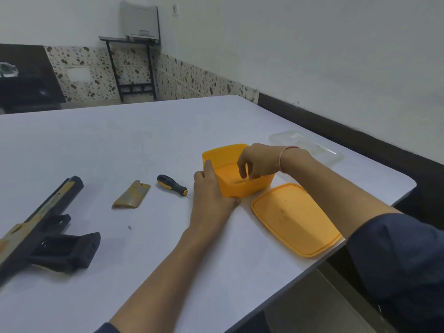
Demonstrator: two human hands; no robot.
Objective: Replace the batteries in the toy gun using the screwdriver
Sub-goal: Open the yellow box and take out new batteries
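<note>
The black and gold toy gun (45, 227) lies at the left of the white table (120, 145), its grip compartment open. Its gold battery cover (131, 194) lies apart beside a black and yellow screwdriver (171, 185). A tiny screw (129, 227) rests on the table. My left hand (211, 191) grips the near left wall of an orange box (247, 186). My right hand (257, 162) reaches down into that box with curled fingers. What the fingertips hold is hidden.
The orange lid (295, 219) lies near the table's right edge. A clear plastic container (305, 146) sits behind my right wrist. The table's rounded right corner is close to it. A black stand with a grey device (134, 56) stands by the far wall.
</note>
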